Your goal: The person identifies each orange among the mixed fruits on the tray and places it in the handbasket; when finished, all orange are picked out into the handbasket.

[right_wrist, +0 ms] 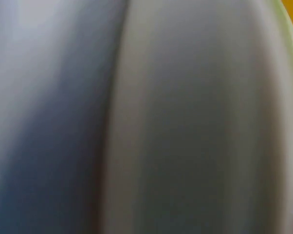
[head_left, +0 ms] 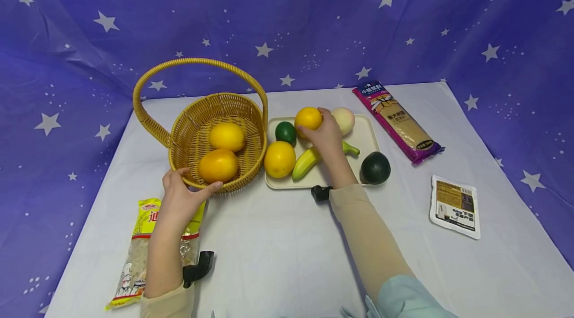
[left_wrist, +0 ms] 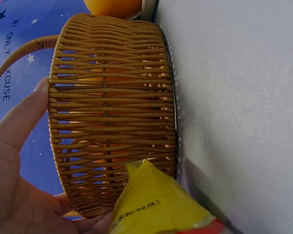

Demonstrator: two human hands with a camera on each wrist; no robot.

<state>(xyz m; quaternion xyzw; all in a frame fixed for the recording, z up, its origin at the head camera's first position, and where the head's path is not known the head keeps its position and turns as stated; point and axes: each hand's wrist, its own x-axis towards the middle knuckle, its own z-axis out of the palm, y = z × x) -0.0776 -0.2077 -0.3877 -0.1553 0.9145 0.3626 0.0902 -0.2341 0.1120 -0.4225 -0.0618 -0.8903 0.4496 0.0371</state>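
Note:
My left hand (head_left: pixel 181 198) holds the near rim of a wicker basket (head_left: pixel 260 171), thumb along the rim; the left wrist view shows the thumb (left_wrist: pixel 27 114) against the woven side. In the basket lie a yellow lemon-shaped fruit (head_left: pixel 227 136) and an orange-yellow oval fruit (head_left: pixel 218 165). Over the back of a cream tray (head_left: pixel 278 184), my right hand (head_left: pixel 327 138) grips a round orange-yellow fruit (head_left: pixel 308 121) between thumb and fingers. Around it are a small green fruit (head_left: pixel 285 132), an orange (head_left: pixel 279 159), a banana (head_left: pixel 307 163) and a pale peach-like fruit (head_left: pixel 344 121). The right wrist view is mostly blurred.
A dark green avocado-like fruit (head_left: pixel 375 168) sits at the tray's right front corner. Farther right lie a purple pasta packet (head_left: pixel 399 121) and a white-edged pouch (head_left: pixel 455 207). Under my left forearm is a yellow-topped clear bag (head_left: pixel 134 263). A starry purple cloth (head_left: pixel 314 24) hangs behind.

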